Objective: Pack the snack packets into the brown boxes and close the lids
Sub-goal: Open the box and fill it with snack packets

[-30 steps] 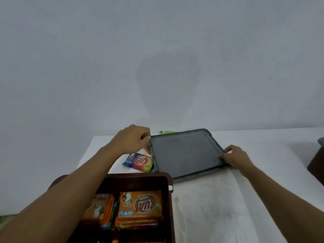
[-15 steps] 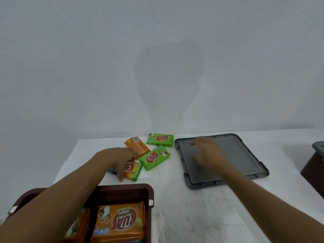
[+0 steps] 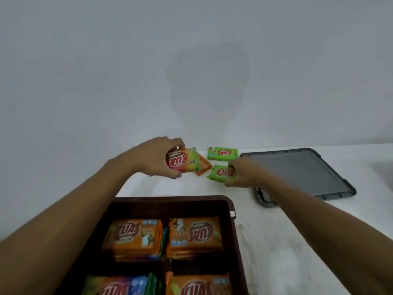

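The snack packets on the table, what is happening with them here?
A person is packing snacks. The left hand holds a rainbow-coloured packet; the right hand grips a green packet. An orange packet and a second green packet lie beside them on the table. The brown box is open, with packets stacked inside; a grey lid lies to the right.

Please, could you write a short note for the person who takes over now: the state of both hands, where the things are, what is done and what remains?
Left hand grips a rainbow-coloured snack packet. Right hand pinches a green snack packet.
On the white table: a second green packet, an orange packet, and the grey lid, lying flat.
Done: the brown box is open and partly filled with packet stacks.
Left: pack these four packets, then fit the lid.
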Motion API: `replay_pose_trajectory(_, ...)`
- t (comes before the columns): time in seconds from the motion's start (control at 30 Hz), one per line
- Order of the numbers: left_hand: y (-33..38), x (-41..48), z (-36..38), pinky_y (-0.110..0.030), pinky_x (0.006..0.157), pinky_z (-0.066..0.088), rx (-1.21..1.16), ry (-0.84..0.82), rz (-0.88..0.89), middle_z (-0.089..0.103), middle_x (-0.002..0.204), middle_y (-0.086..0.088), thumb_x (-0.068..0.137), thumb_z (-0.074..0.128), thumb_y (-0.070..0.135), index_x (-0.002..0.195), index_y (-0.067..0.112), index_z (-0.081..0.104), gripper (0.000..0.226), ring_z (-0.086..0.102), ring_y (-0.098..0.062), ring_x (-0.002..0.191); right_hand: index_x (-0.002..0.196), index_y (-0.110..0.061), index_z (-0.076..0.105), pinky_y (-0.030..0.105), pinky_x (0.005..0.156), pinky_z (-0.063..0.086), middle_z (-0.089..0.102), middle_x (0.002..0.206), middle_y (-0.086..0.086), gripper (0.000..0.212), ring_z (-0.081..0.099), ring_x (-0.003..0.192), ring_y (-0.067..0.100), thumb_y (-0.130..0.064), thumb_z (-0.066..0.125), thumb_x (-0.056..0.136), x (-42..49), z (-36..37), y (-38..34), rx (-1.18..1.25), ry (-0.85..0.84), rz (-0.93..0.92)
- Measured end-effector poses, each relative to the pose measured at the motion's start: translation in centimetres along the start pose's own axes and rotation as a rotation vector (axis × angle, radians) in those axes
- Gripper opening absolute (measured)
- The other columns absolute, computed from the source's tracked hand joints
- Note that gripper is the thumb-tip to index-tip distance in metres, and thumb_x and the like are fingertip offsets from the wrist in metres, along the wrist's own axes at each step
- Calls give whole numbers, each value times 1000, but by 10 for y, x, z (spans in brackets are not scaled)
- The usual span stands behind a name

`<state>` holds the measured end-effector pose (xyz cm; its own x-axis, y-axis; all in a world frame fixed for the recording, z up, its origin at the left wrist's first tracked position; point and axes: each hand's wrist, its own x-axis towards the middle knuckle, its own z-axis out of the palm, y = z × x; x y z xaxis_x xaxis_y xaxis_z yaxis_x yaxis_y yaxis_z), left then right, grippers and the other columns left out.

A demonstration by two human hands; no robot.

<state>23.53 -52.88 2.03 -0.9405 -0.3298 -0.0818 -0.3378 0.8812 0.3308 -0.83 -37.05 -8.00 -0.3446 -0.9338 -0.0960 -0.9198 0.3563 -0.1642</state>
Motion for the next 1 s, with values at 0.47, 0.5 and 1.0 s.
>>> replay_pose_trajectory(0.47, 7, -137, 28, -26, 70, 44, 330, -53, 228, 47, 97, 19, 63, 69, 63, 109, 37, 44, 59, 44, -2, 88, 123, -29, 56, 32, 80, 46, 47, 110, -14, 66, 46, 101, 7, -64, 65, 67, -136, -39, -136, -133, 25, -345)
replay_pose_trajectory(0.5, 8, -141, 32, -27, 69, 45, 387, -60, 230, 45, 97, 18, 65, 68, 62, 109, 36, 45, 56, 43, -2, 89, 124, -29, 55, 32, 81, 44, 48, 112, -13, 66, 46, 104, 10, -64, 64, 69, -140, -34, -141, -200, 49, -354)
replay_pose_trajectory(1.0, 7, -66, 7, -26, 66, 40, 383, -26, 173, 50, 91, 14, 88, 52, 60, 80, 27, 56, 35, 52, -8, 82, 81, -26, 62, 34, 64, 47, 55, 70, -15, 9, 53, 68, 10, -33, 64, 86, -53, -41, -65, 128, 335, -194)
